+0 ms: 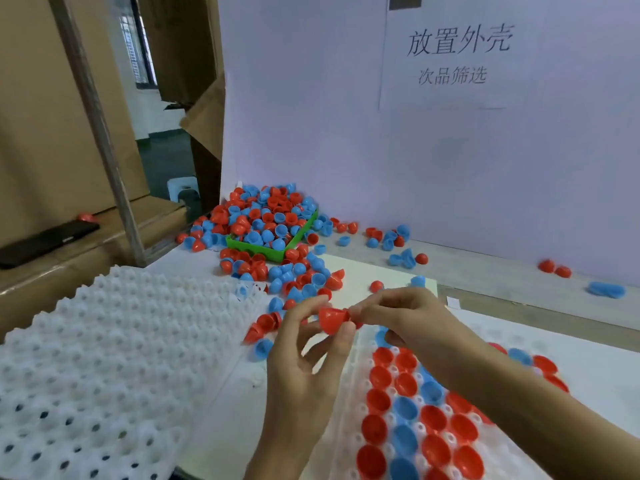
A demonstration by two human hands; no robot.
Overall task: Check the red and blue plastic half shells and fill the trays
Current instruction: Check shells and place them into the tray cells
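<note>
Red half shell [331,320] pinched between both hands' fingers [346,332]

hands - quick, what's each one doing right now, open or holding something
Left hand: pinches a red half shell between thumb and fingertips.
Right hand: fingers curled, pinching the same shell's other side.

Bright, even, soft light fills the room, with daylight showing at the window [136,46] back left. Shadows are faint. The white board [450,150] looks slightly purple. Edges bow from the wide lens, and everything is mildly soft.
</note>
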